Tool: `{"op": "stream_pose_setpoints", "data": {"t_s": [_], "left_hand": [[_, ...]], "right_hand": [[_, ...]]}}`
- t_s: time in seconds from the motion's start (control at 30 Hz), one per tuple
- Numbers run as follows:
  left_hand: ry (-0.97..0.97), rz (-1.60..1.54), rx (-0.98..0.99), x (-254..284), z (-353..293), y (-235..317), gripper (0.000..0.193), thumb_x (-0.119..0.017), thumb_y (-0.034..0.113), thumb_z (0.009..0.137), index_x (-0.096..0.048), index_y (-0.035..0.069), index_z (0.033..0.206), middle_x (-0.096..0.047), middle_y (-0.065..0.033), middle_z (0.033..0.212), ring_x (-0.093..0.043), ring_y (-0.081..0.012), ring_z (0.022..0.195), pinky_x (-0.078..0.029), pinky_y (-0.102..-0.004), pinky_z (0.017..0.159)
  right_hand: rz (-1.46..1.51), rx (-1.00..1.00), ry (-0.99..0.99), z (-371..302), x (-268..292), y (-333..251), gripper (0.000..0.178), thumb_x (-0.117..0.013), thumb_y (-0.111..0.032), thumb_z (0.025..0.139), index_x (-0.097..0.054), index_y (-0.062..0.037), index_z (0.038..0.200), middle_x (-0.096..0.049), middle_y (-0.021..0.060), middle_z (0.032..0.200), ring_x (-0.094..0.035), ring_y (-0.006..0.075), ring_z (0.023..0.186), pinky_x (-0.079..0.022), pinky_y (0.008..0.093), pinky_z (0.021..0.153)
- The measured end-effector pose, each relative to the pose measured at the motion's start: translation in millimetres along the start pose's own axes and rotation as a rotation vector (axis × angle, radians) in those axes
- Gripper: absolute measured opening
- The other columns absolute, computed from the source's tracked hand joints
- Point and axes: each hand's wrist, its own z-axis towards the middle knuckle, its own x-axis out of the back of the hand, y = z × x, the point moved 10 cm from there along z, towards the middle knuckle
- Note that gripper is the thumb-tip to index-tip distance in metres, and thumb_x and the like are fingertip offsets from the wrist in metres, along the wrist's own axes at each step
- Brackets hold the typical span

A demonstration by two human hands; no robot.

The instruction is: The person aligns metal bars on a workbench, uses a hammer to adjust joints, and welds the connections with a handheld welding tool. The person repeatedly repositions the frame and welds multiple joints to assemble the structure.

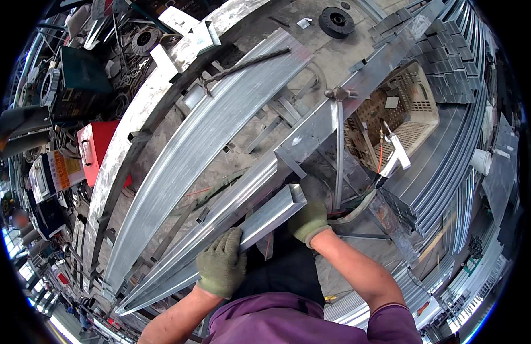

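Observation:
A short rectangular steel tube (271, 213), hollow and silver, lies against a long galvanised steel beam (311, 132) that runs diagonally across a welding frame. My left hand (221, 265), in a green work glove, grips the tube's near end. In a matching glove, my right hand (309, 215) holds the tube close to its open far end, where it meets the beam.
A second long steel channel (202, 143) lies parallel to the left. A clamp (339, 94) sits on the beam. A beige plastic crate (403, 114) and a stack of cut steel tubes (449, 63) stand at right. A red toolbox (96, 146) and machines crowd the left.

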Motion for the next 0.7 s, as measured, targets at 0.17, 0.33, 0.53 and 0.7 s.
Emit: {"op": "stream_pose_setpoints", "data": {"t_s": [0.17, 0.33, 0.53, 0.7], "left_hand": [[-0.032, 0.015, 0.003, -7.9, 4.5, -1.7, 0.052, -0.078, 0.014, 0.084, -0.067, 0.002, 0.133, -0.077, -0.0196, 0.122, -0.077, -0.0373, 0.107, -0.061, -0.0473, 0.089], [-0.057, 0.022, 0.064, -17.3, 9.9, -10.3, 0.051, -0.079, 0.015, 0.086, -0.068, 0.004, 0.134, -0.077, -0.0205, 0.118, -0.076, -0.041, 0.104, -0.06, -0.0489, 0.087], [0.015, 0.04, 0.036, -22.2, 11.0, -14.0, 0.049, -0.078, 0.015, 0.085, -0.069, 0.005, 0.132, -0.077, -0.0198, 0.117, -0.075, -0.041, 0.103, -0.06, -0.0494, 0.086], [-0.01, 0.073, 0.053, -25.4, 5.3, -15.3, 0.057, -0.078, 0.015, 0.081, -0.065, 0.006, 0.136, -0.076, -0.0156, 0.127, -0.075, -0.0348, 0.112, -0.06, -0.047, 0.093]], "right_hand": [[0.06, -0.048, -0.067, -11.6, 23.6, -2.0, 0.03, -0.066, -0.015, 0.088, -0.074, -0.0026, 0.114, -0.074, 0.0175, 0.1, -0.074, 0.0389, 0.092, -0.058, 0.0501, 0.079], [0.203, -0.136, -0.007, -5.4, 46.1, 10.5, 0.049, -0.067, -0.02, 0.093, -0.066, -0.0032, 0.138, -0.075, 0.02, 0.106, -0.074, 0.0401, 0.098, -0.059, 0.0525, 0.086], [0.622, -0.369, 0.281, -30.0, 127.1, 59.1, 0.042, -0.075, -0.014, 0.093, -0.071, -0.0065, 0.134, -0.079, 0.0173, 0.099, -0.078, 0.0331, 0.087, -0.06, 0.0439, 0.085], [0.789, -0.302, 0.406, -15.0, 167.2, 51.4, 0.041, -0.078, -0.004, 0.093, -0.072, 0.0011, 0.133, -0.074, 0.0126, 0.096, -0.069, 0.0188, 0.088, -0.057, 0.0328, 0.083]]}}
